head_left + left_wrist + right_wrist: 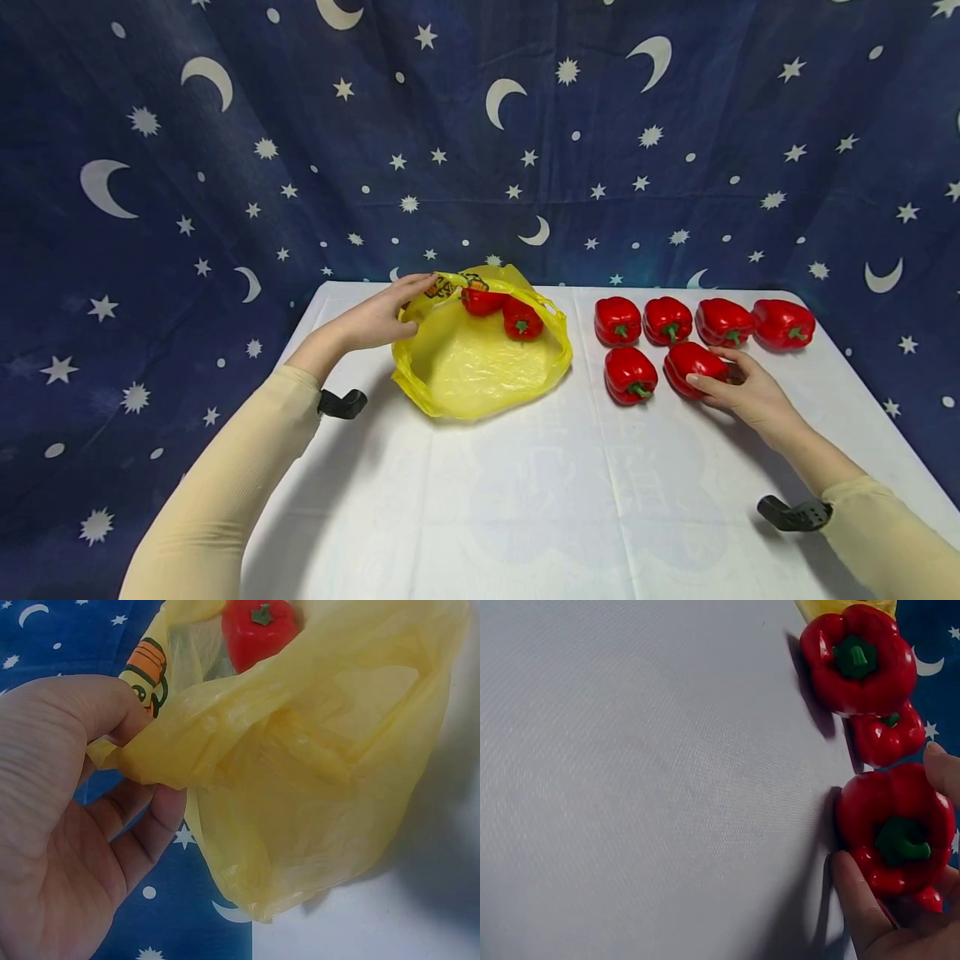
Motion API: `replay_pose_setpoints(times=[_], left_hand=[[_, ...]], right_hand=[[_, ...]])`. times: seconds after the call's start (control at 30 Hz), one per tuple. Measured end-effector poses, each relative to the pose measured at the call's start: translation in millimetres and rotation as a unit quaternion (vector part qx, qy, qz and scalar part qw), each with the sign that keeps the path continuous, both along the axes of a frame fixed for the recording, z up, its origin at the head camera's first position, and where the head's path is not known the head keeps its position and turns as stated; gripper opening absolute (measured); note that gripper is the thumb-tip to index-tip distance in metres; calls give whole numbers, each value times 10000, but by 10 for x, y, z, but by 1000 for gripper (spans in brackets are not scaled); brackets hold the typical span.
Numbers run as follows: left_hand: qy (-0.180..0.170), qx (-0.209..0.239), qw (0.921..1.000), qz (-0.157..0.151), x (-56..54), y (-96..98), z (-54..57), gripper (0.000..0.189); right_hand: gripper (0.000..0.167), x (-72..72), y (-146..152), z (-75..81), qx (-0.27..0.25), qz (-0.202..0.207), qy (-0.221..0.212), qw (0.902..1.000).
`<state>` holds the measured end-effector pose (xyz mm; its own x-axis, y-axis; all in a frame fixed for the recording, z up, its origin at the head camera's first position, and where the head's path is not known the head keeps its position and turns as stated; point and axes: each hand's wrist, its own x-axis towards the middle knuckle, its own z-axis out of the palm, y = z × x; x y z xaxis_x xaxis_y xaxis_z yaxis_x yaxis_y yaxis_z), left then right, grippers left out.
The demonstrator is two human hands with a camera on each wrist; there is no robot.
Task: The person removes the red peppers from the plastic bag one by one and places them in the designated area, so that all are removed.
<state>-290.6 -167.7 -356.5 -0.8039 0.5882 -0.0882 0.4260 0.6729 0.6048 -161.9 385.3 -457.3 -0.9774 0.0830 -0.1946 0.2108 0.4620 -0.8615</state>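
Observation:
A yellow plastic bag [480, 383] lies with its wide mouth facing the front of the table. My left hand [371, 318] pinches the bag's rim at its upper left, and the left wrist view shows the yellow film [172, 761] between thumb and fingers. Inside, toward the back, are two red bell peppers [522, 321] with green stems. On the right, my right hand [757, 400] grips a red bell pepper [684, 367] from its right side, thumb in front and fingers behind. Another bell pepper [630, 377] sits just left of it.
Several more red bell peppers [617, 322] stand in a row along the back right of the white-covered table [525, 500]. A dark blue cloth [465, 125] with moons and stars hangs behind. Black straps with camera mounts [342, 404] sit at both wrists.

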Motion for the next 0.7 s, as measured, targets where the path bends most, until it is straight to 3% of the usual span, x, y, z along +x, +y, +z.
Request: replay_pose_setpoints(times=[0.4, 0.57, 0.7], left_hand=[[91, 6, 9999, -62, -3, 8, -11, 82], [38, 5, 10000, -34, 3, 21, -14, 81], [61, -6, 10000, -44, 12, 35, -15, 81]], right_hand=[[91, 45, 93, 47, 423, 106, 47, 9990], [89, 64, 154, 81, 803, -77, 114, 9967], [82, 87, 171, 166, 845, -491, 537, 9938]])
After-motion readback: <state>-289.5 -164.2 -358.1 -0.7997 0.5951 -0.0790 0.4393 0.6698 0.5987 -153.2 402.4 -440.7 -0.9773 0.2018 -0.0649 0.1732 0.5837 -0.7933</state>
